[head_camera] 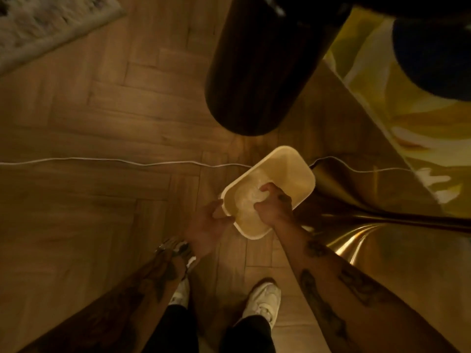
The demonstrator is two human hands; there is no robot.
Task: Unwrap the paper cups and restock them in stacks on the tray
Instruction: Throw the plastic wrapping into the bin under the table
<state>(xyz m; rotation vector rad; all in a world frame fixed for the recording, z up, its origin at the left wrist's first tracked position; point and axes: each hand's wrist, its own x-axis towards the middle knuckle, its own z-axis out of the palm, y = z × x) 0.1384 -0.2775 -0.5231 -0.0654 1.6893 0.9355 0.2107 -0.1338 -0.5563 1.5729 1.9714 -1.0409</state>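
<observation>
Tray: cream rounded-rectangle plastic tray (297, 174), deep-walled, centre of the frame, held up in the air over the herringbone wooden floor (102, 110), not set on any counter.
Left hand: left hand (209, 222) just left of centre, fingers (219, 215) curled round the tray's near-left rim, carrying it.
Right hand: right hand (276, 207) reaching down inside the tray, thumb and fingers closed round a pale crumpled bundle (251, 197).
Bundle: lying against the tray's inner floor, lower-left part of the tub; blurred and dim, so wrapped cups or loose wrapper, cannot tell.
Cups: no clear stack in sight anywhere.
Handling, tray: light and stiff by the look, easy on one hand; thin rim likely slick, so a hooked grip over the edge or a palm under the base looks safest.
Handling, cups: paper, featherweight and easy to crush; better taken round the stack's middle with a loose wrap of the hand than pinched at the lips.
Handling, wrapper: probably thin film, soft and slippery; best to tear at an end and peel.
Surroundings: thin white cable (127, 161) across mid-frame, dark rounded column (254, 72) at top centre, gold mirror-like panel (382, 128) at right, white shoes (263, 299) at the bottom.
</observation>
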